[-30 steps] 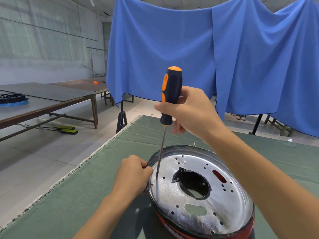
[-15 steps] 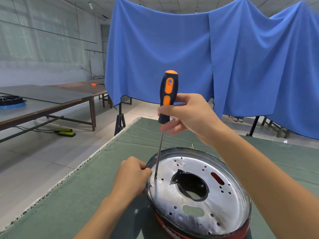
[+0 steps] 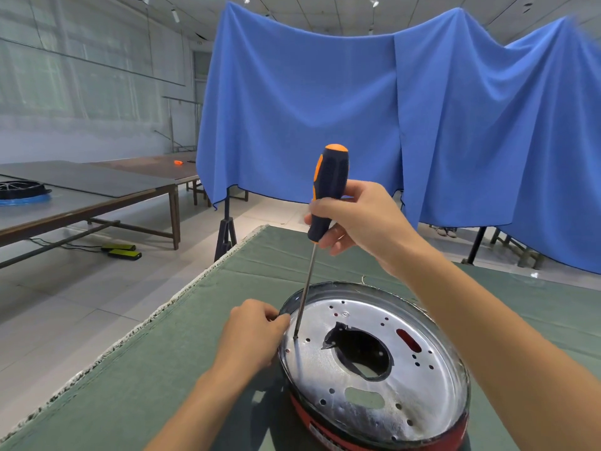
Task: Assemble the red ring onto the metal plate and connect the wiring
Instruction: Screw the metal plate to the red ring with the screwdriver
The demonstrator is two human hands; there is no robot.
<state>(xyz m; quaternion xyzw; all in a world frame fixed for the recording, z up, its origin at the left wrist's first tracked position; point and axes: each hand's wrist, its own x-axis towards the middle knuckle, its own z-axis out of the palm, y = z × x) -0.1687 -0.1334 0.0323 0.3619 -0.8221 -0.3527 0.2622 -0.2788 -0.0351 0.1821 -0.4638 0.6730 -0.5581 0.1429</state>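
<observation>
1. The right hand (image 3: 357, 222) is curled round the lower part of the handle of a black-and-orange screwdriver (image 3: 327, 193), thumb and fingers wrapped on it, holding it nearly upright with a slight lean.
2. The left hand (image 3: 255, 333) has its fingers curled against the left rim of the metal plate (image 3: 390, 395), gripping that edge; the fingertips are tucked under, and whether they also pinch something small I cannot tell.
3. The screwdriver's thin shaft runs down from the handle, and its tip meets the plate at a small hole close to the left hand's knuckles.
4. The metal plate is a shiny round disc with a large dark opening in the middle, several small holes and two slots, one of them showing red.
5. The red ring (image 3: 325, 428) sits directly beneath the plate, its red wall showing along the near edge.
6. Plate and ring rest on the green-covered worktop (image 3: 162, 369), near its near edge.
7. A blue cloth (image 3: 325, 109) hangs behind the worktop.
8. Other long tables (image 3: 97, 190) stand to the left on the tiled floor.
</observation>
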